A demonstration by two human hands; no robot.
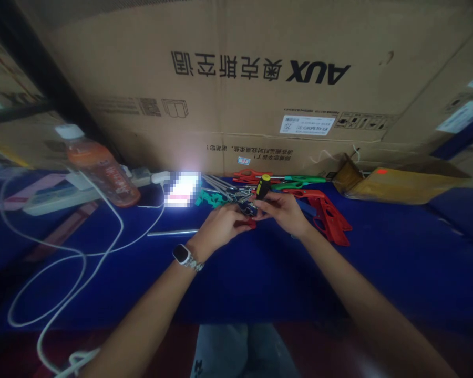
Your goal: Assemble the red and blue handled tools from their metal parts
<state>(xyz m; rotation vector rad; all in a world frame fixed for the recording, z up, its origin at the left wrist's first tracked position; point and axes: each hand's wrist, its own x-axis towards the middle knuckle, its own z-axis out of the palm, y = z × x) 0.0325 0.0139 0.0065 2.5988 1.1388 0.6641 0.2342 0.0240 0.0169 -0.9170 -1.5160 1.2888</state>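
My left hand [223, 223], with a watch [181, 254] on its wrist, is closed at the middle of the blue table. A small red plastic piece [252, 224] shows at its thumb and fingertips. My right hand [287, 212] is closed close beside it, fingers bent around a yellow-and-black screwdriver [264, 186] whose handle points up. The screwdriver's tip is hidden. Small dark and metal parts [247, 208] lie between the hands, too small to make out. Red gun-shaped plastic parts [329, 215] lie to the right of my right hand.
Behind stands a big cardboard box [236, 105]. Green plastic pieces [211, 199], metal rods [220, 184] and green-handled tools [299, 182] lie before it. To the left are a bottle [102, 168], a glowing screen [182, 189] and white cable [120, 231]; to the right, a yellow packet [405, 186].
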